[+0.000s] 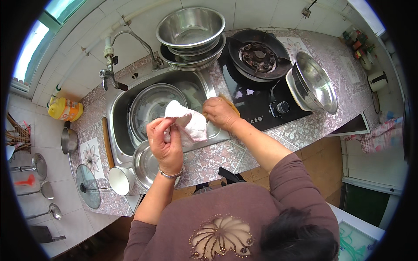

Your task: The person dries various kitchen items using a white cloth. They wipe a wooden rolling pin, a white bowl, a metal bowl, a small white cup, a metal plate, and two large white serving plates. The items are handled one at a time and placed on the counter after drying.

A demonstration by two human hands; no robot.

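A white cloth with a pink edge (192,125) is pinched between the thumb and fingers of my left hand (165,145), above the front of the steel sink (122,153). My right hand (220,112) is pressed over a yellow-brown cloth (232,106), at the strip between the sink and the gas hob; its fingertips are partly hidden. In the sink lies a round steel basin (138,98), partly covered by my left hand's cloth. A steel bowl (142,163) sits on the counter under my left wrist.
Stacked steel basins (191,26) stand behind the sink, near the tap (106,75). More steel bowls (316,84) lean on the black hob (254,107), right of its burner (259,55). A white cup (120,181), glass lid (88,187) and small saucepan (69,140) are at left.
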